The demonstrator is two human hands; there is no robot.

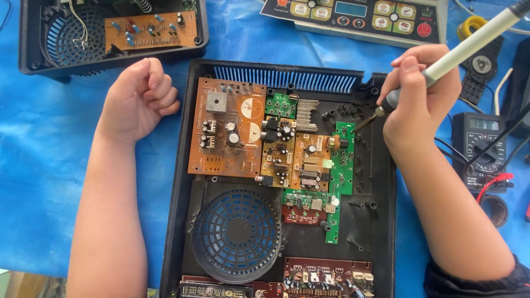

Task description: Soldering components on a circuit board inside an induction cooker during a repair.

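Right hand (422, 102) grips soldering iron (458, 52), tip down-left touching green board (345, 160); left hand (141, 96) fisted, empty, well apart leftward.

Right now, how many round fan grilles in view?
2: one fan grille in the lower left of the open black housing, another in the second housing, top left.
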